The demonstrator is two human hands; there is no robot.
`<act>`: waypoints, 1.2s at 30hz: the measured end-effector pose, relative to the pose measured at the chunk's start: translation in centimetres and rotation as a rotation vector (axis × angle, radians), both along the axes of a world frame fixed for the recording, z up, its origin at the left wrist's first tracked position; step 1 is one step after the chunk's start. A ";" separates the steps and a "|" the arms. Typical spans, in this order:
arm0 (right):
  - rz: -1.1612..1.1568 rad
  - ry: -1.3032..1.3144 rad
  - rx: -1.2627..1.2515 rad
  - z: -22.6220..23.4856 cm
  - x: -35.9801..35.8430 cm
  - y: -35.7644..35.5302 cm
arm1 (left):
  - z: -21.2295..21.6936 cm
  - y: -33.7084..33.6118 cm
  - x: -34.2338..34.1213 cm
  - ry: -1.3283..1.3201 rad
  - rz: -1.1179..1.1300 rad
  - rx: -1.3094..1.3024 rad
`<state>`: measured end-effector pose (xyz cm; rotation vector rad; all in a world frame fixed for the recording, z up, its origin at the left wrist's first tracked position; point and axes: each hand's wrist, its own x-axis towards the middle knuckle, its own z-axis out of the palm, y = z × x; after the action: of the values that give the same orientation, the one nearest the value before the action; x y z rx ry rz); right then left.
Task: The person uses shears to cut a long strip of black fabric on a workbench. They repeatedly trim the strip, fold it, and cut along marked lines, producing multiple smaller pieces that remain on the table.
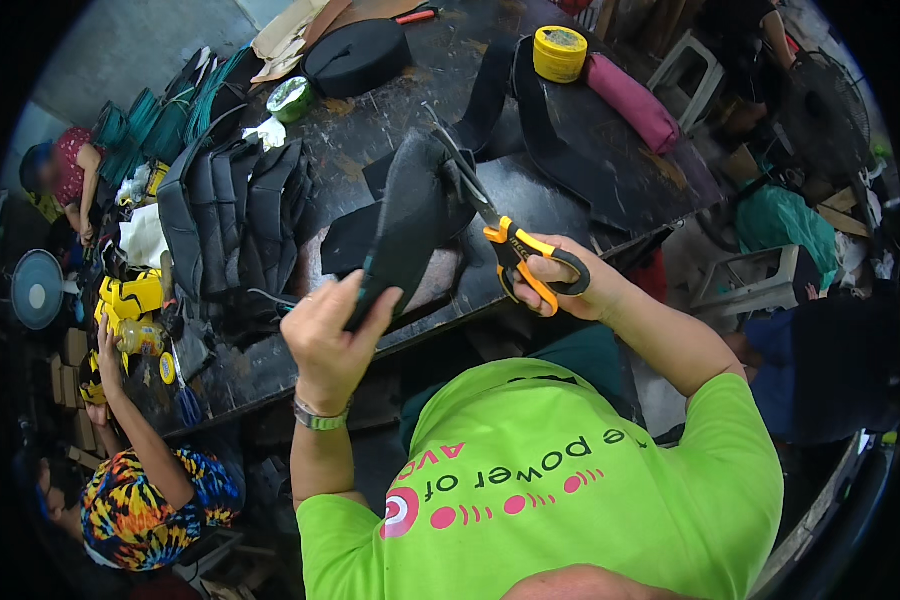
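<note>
While a black padded strip (405,205) is pinched in the grip of the left hand (325,340) above the desk (455,60), yellow-and-black-handled scissors (515,245) are grasped by the right hand (596,285), their blades held at the strip's right edge. To the left, black fabric pieces (235,215) are stacked; farther off, a black webbing roll (358,60) and a yellow tub (560,65) are seen.
</note>
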<state>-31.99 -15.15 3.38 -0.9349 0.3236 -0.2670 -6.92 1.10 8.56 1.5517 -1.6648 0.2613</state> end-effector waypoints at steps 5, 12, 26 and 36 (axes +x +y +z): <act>0.002 0.057 -0.053 -0.2 -0.8 -0.5 | 0.1 0.9 0.8 0.260 -0.002 0.112; -0.037 0.060 -0.111 -0.2 -0.3 -0.6 | -0.1 0.9 0.5 0.276 -0.036 0.145; 0.029 0.092 -0.139 0.5 0.7 -2.5 | 0.1 1.6 1.3 0.229 -0.071 0.207; -0.062 0.139 -0.195 -0.6 1.4 -2.0 | 4.0 -0.7 7.3 1.078 -0.111 -0.686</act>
<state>-30.60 -17.17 2.75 -1.1395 0.4608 -0.2950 0.34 0.40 12.54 0.7961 -0.6730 -0.0765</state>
